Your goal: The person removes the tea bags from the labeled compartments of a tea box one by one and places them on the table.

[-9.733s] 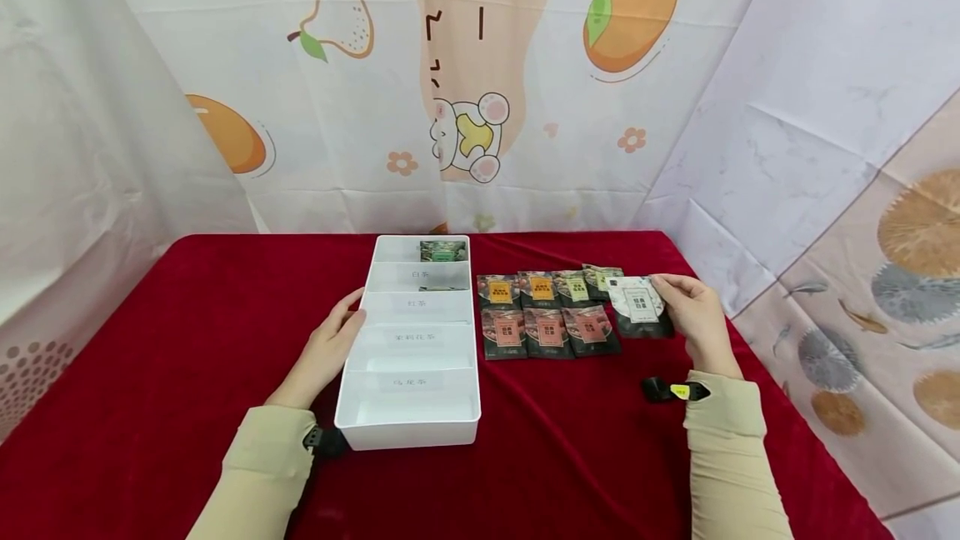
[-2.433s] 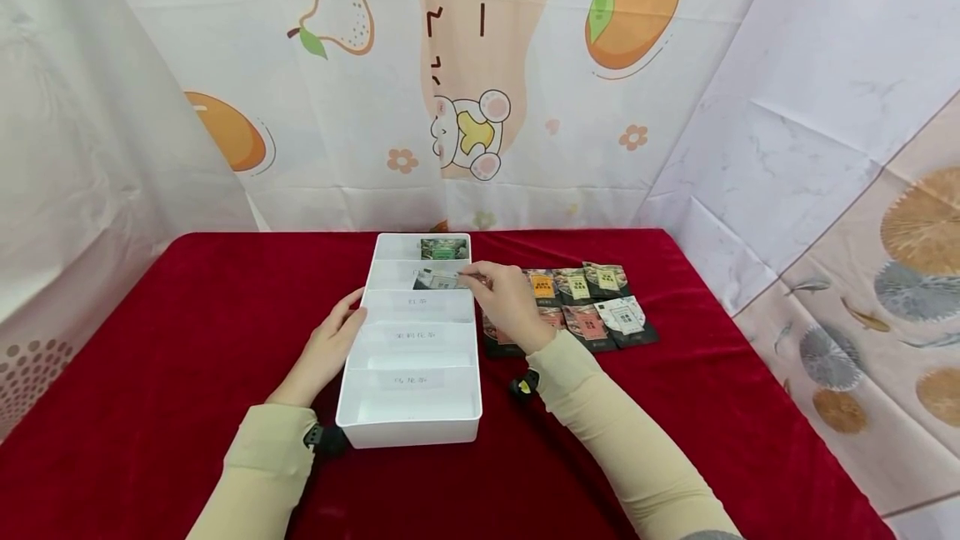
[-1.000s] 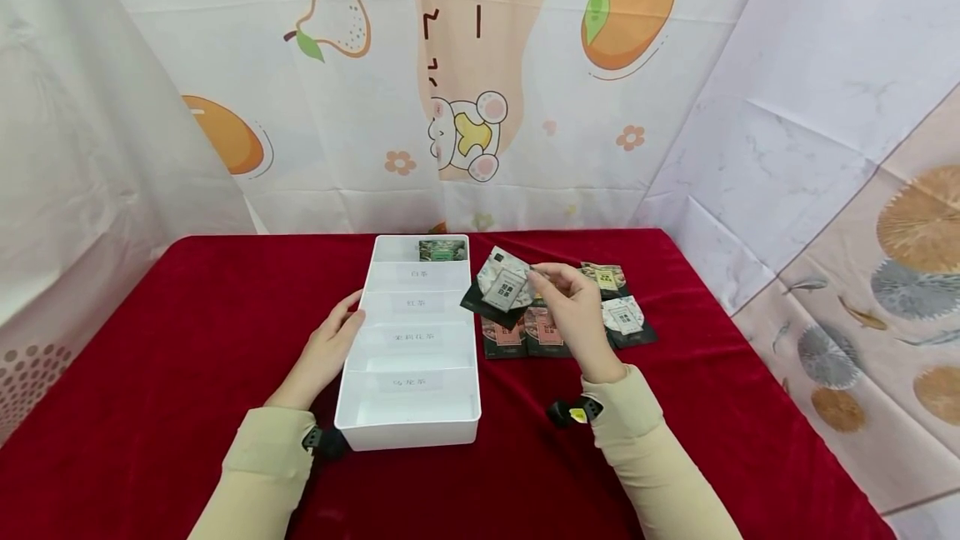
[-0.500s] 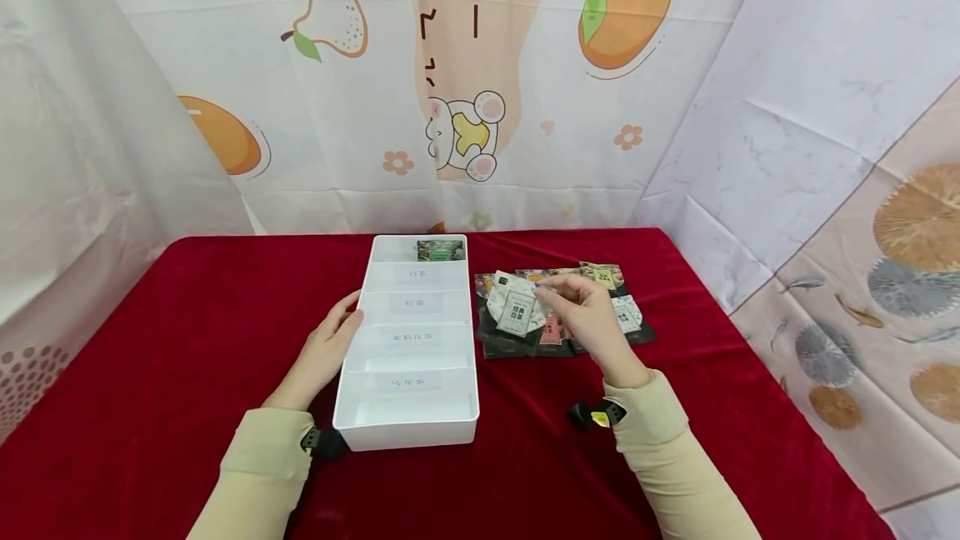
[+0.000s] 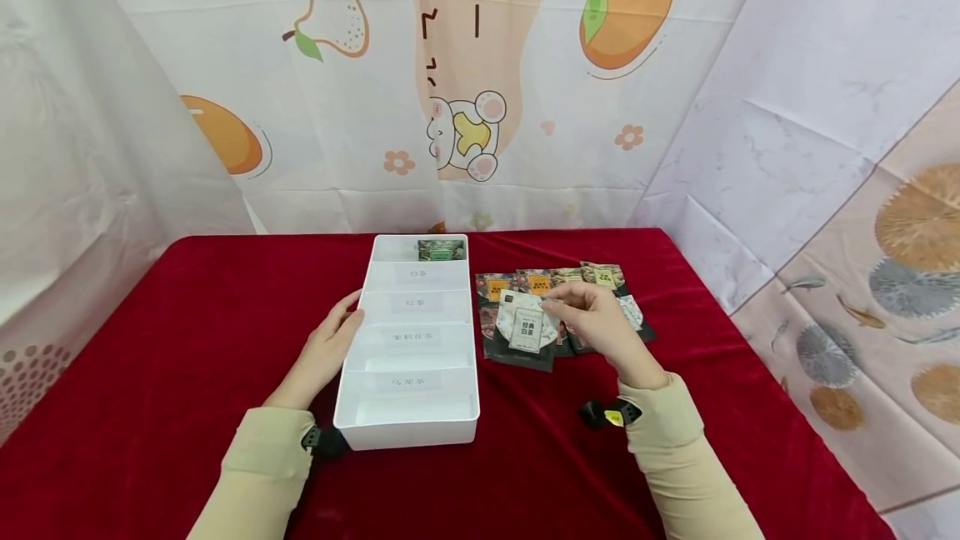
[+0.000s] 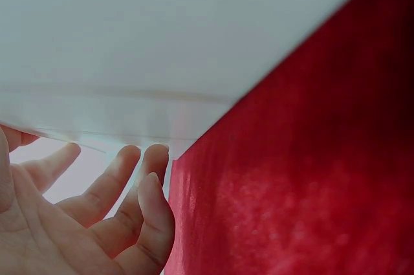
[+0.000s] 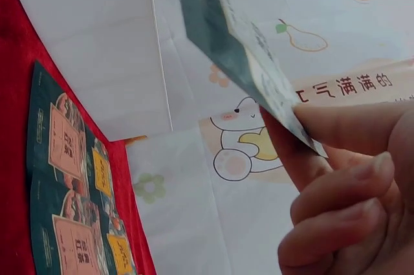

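My right hand [image 5: 600, 327] pinches a white-and-black tea sachet [image 5: 527, 332] by its upper right corner, its label facing me. In the right wrist view, thumb and forefinger grip the tilted sachet [image 7: 249, 52] at one end, held up off the table. Other sachets lie beneath it, partly hidden: pink-labelled ones [image 7: 65, 142] and orange-labelled ones [image 5: 493, 287]. On the left, my left hand [image 5: 318, 357] rests against the side of a white divided box [image 5: 408, 435]. The left wrist view shows its slightly bent fingers [image 6: 97, 194] touching the box wall [image 6: 116, 29].
A green sachet [image 5: 441, 251] lies in the box's farthest compartment; paper labels [image 5: 408, 382] mark the dividers. Yellow-green sachets [image 5: 602, 275] and another white sachet [image 5: 632, 312] lie to the right on the red cloth [image 5: 187, 340]. A printed curtain [image 5: 300, 148] hangs behind.
My right hand has drawn the white sachet out of the box's second compartment, carried it right, and lowered it over the front row of sachets. My left hand has stayed at the box.
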`<state>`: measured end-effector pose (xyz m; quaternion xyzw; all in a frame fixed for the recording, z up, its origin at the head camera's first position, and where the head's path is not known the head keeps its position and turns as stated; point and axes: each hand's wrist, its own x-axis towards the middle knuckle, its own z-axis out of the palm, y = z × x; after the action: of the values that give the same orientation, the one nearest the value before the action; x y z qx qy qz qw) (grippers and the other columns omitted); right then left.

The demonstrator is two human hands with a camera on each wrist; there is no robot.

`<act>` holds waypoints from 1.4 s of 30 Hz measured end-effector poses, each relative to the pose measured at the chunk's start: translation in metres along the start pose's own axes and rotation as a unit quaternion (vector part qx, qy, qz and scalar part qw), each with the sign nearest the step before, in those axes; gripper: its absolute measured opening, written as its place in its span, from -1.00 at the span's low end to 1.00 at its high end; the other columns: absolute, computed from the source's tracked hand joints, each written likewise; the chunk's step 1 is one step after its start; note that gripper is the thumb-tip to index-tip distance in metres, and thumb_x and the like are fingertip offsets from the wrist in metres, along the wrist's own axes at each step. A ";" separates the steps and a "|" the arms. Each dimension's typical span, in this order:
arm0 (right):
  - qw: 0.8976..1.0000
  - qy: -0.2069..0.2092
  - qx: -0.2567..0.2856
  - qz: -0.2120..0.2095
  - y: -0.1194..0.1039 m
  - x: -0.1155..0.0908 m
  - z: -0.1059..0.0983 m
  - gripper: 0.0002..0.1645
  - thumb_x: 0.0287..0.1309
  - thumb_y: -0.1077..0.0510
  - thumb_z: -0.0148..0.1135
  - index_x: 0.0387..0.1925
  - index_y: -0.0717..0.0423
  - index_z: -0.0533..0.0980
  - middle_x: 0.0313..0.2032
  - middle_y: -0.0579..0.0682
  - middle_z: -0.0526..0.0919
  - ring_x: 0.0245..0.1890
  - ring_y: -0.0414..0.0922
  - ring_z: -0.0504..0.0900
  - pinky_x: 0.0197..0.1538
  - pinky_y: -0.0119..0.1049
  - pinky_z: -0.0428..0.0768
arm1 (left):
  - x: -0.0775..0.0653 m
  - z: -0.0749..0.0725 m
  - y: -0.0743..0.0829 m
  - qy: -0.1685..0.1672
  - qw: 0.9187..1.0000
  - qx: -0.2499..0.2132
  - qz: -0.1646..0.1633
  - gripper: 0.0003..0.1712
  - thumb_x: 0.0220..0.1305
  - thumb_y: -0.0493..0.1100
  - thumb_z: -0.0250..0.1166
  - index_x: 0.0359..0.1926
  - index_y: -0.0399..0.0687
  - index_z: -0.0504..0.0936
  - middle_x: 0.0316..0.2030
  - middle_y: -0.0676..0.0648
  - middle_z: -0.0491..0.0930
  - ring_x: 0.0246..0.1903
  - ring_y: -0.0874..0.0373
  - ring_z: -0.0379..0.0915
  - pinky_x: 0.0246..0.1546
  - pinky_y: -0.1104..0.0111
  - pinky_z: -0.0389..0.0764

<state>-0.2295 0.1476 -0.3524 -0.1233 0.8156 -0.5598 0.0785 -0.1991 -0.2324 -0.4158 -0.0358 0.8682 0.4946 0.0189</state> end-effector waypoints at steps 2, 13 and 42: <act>1.000 -0.011 -0.003 0.005 0.000 0.000 -0.002 -0.68 0.33 0.12 0.22 -0.02 0.28 0.59 -0.62 -0.17 0.50 -0.79 -0.25 0.15 -0.65 -0.35 0.24 | 0.000 0.000 0.000 0.000 1.000 0.001 -0.001 -0.33 0.56 0.15 -0.16 0.56 0.08 0.04 0.25 -0.30 0.40 0.09 -0.15 0.50 0.08 0.05 0.52; 0.995 -0.090 -0.042 0.016 0.009 0.005 -0.008 -0.64 0.33 0.12 0.22 0.00 0.32 0.57 -0.53 -0.20 0.66 -0.81 -0.29 0.16 -0.67 -0.37 0.27 | 0.002 -0.001 0.000 -0.002 1.000 0.002 0.002 -0.33 0.57 0.14 -0.16 0.56 0.06 0.03 0.24 -0.31 0.40 0.08 -0.16 0.50 0.08 0.05 0.50; 0.968 -0.212 -0.123 0.055 0.046 0.017 0.011 -0.79 0.32 0.11 0.24 -0.19 0.20 0.60 -0.79 -0.11 0.44 -0.87 -0.22 0.38 -0.68 -0.34 0.33 | -0.001 -0.002 0.001 -0.012 1.000 0.000 -0.015 -0.30 0.56 0.18 -0.17 0.57 0.04 0.01 0.29 -0.31 0.37 0.11 -0.16 0.48 0.14 -0.03 0.47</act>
<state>-0.2484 0.1484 -0.3995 -0.2026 0.8486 -0.4111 0.2642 -0.1986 -0.2332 -0.4139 -0.0427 0.8674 0.4944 0.0369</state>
